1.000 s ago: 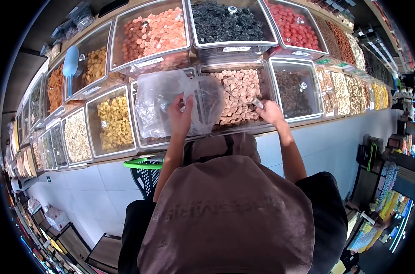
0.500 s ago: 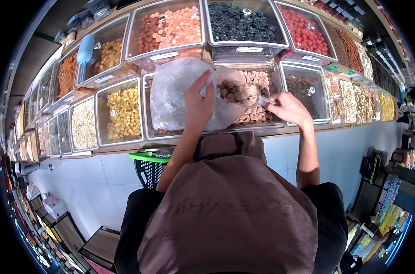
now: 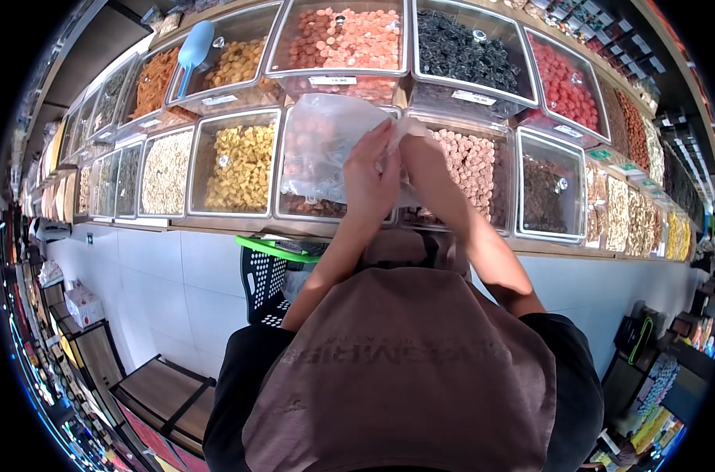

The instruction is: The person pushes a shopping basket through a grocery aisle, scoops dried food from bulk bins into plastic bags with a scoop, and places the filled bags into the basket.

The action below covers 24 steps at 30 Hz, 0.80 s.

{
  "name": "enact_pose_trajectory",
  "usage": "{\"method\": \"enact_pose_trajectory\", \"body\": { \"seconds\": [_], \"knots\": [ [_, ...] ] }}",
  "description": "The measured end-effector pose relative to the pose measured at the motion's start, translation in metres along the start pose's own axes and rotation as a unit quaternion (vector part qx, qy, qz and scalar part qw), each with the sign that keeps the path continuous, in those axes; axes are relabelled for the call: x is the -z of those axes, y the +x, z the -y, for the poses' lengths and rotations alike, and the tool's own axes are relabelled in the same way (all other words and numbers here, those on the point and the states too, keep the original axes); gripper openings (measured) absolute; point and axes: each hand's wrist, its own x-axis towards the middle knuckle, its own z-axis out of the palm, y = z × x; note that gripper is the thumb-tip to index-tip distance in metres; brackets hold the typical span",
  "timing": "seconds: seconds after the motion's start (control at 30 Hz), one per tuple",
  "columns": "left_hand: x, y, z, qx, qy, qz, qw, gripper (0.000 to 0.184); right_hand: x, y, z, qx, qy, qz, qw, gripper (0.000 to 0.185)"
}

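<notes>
My left hand (image 3: 371,169) is closed on the edge of a clear plastic bag (image 3: 314,153), which hangs over a bin of dark brown pieces. At the bag's mouth my right hand (image 3: 423,161) is curled inward, its fingers largely hidden by the bag. The scoop held in it a moment earlier is out of sight behind the hand and bag. Below and to the right lies a bin of round pinkish-brown pieces (image 3: 471,169). Small round pieces show faintly through the bag's plastic.
A blue scoop (image 3: 195,51) rests on a lidded bin at the back left. Bins of yellow cubes (image 3: 241,177), orange pieces (image 3: 357,39), black pieces (image 3: 460,59) and red pieces (image 3: 563,82) surround the hands. A green-rimmed black basket (image 3: 263,275) stands below the counter edge.
My right hand has swung left from over the pinkish-brown pieces to the bag's mouth. The loaded scoop is no longer visible. The view has shifted, so the bins appear farther right.
</notes>
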Motion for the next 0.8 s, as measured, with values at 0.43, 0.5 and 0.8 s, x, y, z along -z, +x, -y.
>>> {"method": "enact_pose_trajectory", "body": {
  "seconds": [0.43, 0.5, 0.8],
  "knots": [
    [-0.061, -0.035, 0.104, 0.043, 0.078, 0.145, 0.985, 0.031, 0.21, -0.07, -0.04, 0.03, -0.574, -0.159, 0.803, 0.036],
    [-0.075, -0.045, 0.12, -0.009, 0.128, 0.17, 0.977, 0.032, 0.212, -0.066, -0.054, 0.008, -0.609, -0.194, 0.77, 0.035],
    [-0.084, -0.056, 0.139, -0.053, 0.264, 0.231, 0.935, 0.057, 0.207, -0.045, -0.057, -0.046, -0.605, -0.149, 0.781, 0.036]
  ]
}}
